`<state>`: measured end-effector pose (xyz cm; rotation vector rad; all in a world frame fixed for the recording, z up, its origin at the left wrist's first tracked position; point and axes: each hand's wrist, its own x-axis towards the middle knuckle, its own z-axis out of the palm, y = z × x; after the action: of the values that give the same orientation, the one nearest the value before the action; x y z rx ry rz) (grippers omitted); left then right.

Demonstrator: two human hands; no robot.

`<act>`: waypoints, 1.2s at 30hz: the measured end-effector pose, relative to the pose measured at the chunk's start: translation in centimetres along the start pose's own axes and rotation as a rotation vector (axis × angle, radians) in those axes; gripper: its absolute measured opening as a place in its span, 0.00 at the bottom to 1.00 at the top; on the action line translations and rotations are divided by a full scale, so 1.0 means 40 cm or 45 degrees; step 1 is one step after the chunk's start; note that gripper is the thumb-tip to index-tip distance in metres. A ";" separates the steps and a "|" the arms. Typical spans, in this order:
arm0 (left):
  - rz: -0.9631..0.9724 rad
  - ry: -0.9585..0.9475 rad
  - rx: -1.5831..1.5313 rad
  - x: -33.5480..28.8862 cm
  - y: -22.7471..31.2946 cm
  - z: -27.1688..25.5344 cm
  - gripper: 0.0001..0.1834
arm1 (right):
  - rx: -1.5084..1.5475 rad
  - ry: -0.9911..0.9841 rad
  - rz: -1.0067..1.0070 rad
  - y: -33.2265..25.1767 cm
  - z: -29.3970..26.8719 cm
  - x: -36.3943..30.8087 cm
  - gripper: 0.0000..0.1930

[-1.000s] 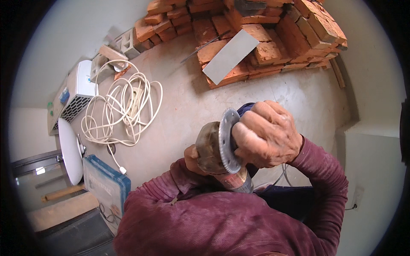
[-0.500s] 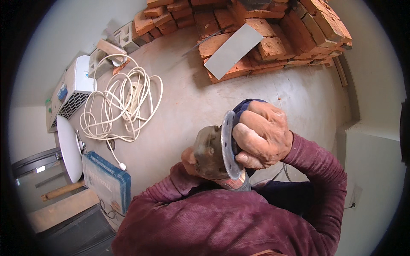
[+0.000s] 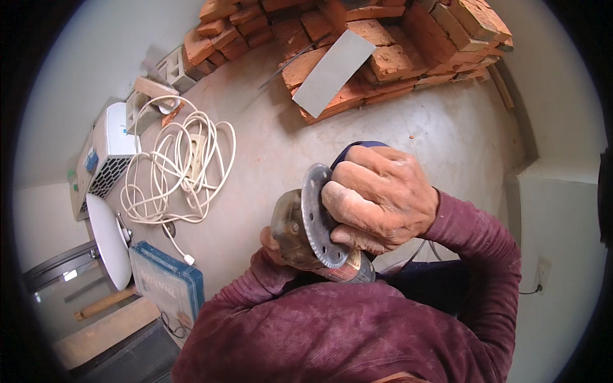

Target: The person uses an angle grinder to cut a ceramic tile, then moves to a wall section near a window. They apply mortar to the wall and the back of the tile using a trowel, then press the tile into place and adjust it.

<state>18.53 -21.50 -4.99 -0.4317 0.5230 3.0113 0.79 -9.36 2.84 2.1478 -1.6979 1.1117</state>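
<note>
Grinder (image 3: 288, 235) in hand, near the middle of the scene, in front of the person's chest, its toothed disc (image 3: 313, 195) standing on edge and turned to the right. At the left wall is a white box (image 3: 121, 131) with a honeycomb grille; nearer, a white dish (image 3: 107, 239) is tilted on its edge. Nearer again lie a wooden handle (image 3: 105, 304) and a plank (image 3: 108, 333). Just right of these stands a blue-edged case (image 3: 167, 281). A loosely coiled white cable (image 3: 190, 177) spreads over the floor (image 3: 262, 140), its plug (image 3: 189, 260) close to the case. Farther off, hollow blocks (image 3: 174, 71) sit beside the stacked bricks (image 3: 440, 41).

The left hand (image 3: 269, 244) clasps the grinder's left side, mostly hidden behind it. Far beyond, a thin rod (image 3: 294, 62) and a grey slab (image 3: 335, 71) rest on the bricks, the slab slanting over their near edge. The right hand (image 3: 383, 198) has its fingers bent against the disc's right face; whether they grip anything there I cannot tell. Farther right, a wood strip (image 3: 501, 86) lies by the wall, and nearer is a wall socket (image 3: 543, 273).
</note>
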 end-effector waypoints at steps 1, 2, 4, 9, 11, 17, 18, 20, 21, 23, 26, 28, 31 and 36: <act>0.005 0.000 -0.001 -0.004 0.000 0.001 0.46 | 0.008 0.036 -0.030 0.002 0.010 0.000 0.20; 0.002 -0.003 0.000 -0.006 0.002 0.002 0.46 | 0.017 0.072 -0.060 0.006 0.018 -0.003 0.19; -0.006 0.000 -0.002 -0.008 0.002 0.000 0.46 | -0.021 0.113 -0.091 0.010 0.030 -0.011 0.20; -0.013 0.008 -0.014 -0.014 0.003 0.000 0.46 | 0.012 0.077 0.032 -0.019 0.024 -0.017 0.20; -0.016 0.007 -0.019 -0.017 0.005 0.000 0.46 | 0.054 0.048 0.122 -0.025 0.025 -0.025 0.19; -0.002 -0.022 -0.027 0.002 0.007 0.006 0.46 | 0.068 -0.004 0.192 -0.013 -0.010 -0.012 0.19; 0.001 -0.029 -0.023 0.005 0.004 0.008 0.46 | 0.061 0.102 0.099 0.012 -0.008 -0.016 0.22; 0.005 -0.050 -0.015 0.014 0.004 0.015 0.46 | 0.231 0.482 -0.014 0.013 0.013 -0.017 0.33; -0.005 -0.045 -0.015 0.010 0.001 0.015 0.46 | 0.192 0.440 -0.100 0.008 0.023 -0.009 0.34; -0.002 -0.042 -0.009 0.012 0.001 0.021 0.46 | 0.182 0.264 -0.188 0.013 0.042 0.010 0.32; -0.017 -0.033 0.001 0.000 0.003 0.039 0.46 | 0.245 0.316 -0.307 0.016 0.089 0.017 0.40; -0.009 -0.024 -0.010 -0.007 0.001 0.036 0.46 | 0.227 0.361 -0.238 0.000 0.082 0.032 0.41; -0.015 -0.014 -0.026 -0.016 0.000 0.033 0.46 | 0.160 0.333 -0.233 0.002 0.073 0.029 0.40; -0.033 -0.018 -0.078 -0.026 -0.002 0.025 0.47 | 0.021 0.418 -0.160 -0.015 0.072 0.026 0.34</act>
<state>19.27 -21.08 -3.84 -0.4174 0.4214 3.0096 2.65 -11.56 1.68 1.9203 -1.3952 1.3558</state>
